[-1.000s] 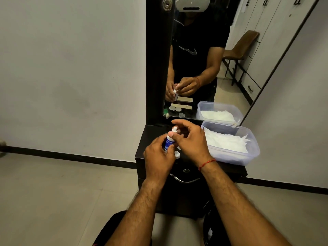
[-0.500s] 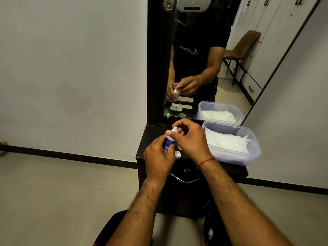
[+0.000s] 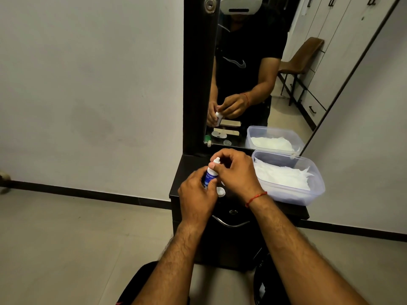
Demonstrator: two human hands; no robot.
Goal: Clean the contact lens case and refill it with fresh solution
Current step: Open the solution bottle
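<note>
A small white solution bottle (image 3: 211,176) with a blue label stands upright in my left hand (image 3: 197,198), which grips its body over the black dresser top (image 3: 187,172). My right hand (image 3: 236,172) curls over the bottle's white tip, with the thumb and fingertips on the neck and cap. A white round part of the contact lens case (image 3: 221,191) shows on the dresser just below my hands; the rest of it is hidden behind them.
A clear plastic tub (image 3: 308,198) of white tissues sits on the dresser's right side, close to my right wrist. The mirror (image 3: 253,73) rises behind, reflecting my hands, a lens case and small items. A drawer handle (image 3: 230,224) lies below. Tiled floor spreads left.
My hands and the bottle have stayed in almost the same place. My right fingers have shifted slightly around the bottle's tip.
</note>
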